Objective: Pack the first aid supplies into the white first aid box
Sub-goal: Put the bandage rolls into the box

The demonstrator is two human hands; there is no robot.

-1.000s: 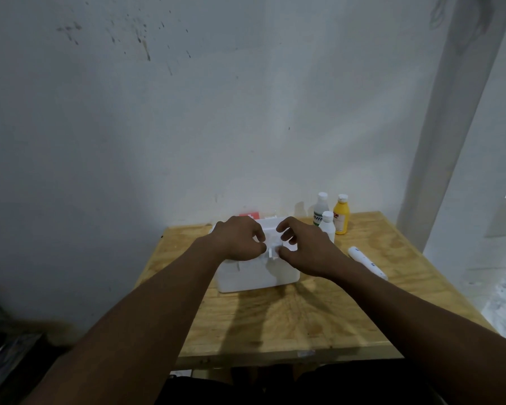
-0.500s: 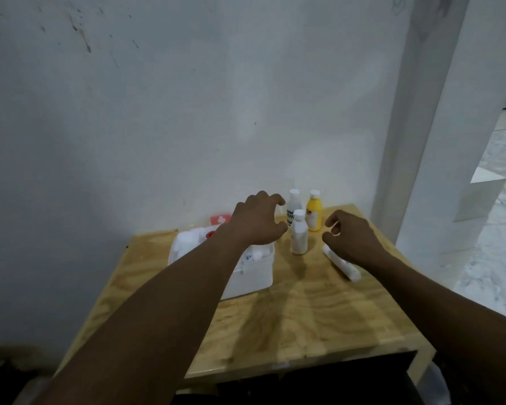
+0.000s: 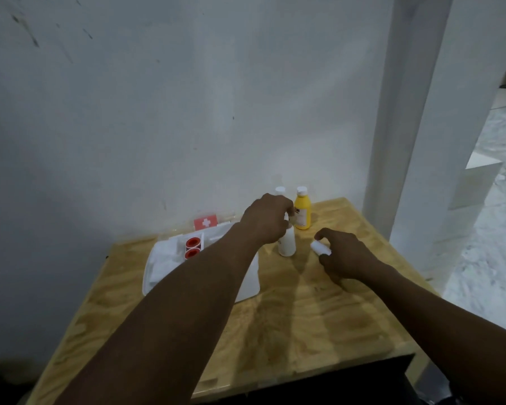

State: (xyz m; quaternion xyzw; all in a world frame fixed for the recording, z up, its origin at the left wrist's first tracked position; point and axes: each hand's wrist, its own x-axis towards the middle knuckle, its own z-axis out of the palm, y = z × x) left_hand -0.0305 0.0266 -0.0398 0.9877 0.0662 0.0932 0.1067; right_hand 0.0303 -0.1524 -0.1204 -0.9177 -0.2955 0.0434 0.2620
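Note:
The white first aid box [image 3: 158, 268] lies open on the wooden table [image 3: 289, 325], with two red-cored tape rolls [image 3: 192, 248] and white pads inside; its lid with a red cross label [image 3: 206, 222] leans at the wall. My left hand [image 3: 268, 220] closes around the top of a small white bottle [image 3: 287, 244] standing right of the box. My right hand [image 3: 343, 255] grips a white tube [image 3: 320, 247] lying on the table. A yellow bottle [image 3: 302, 209] and another white bottle [image 3: 280, 190] stand behind, the latter mostly hidden by my left hand.
A white wall runs just behind the table. A white pillar [image 3: 403, 112] rises past the table's right rear corner, with pale floor beyond it. The table's front edge lies near the bottom of the view.
The box was closed under both hands a second ago and now stands open. My left hand moved right onto the small white bottle. My right hand dropped onto the white tube.

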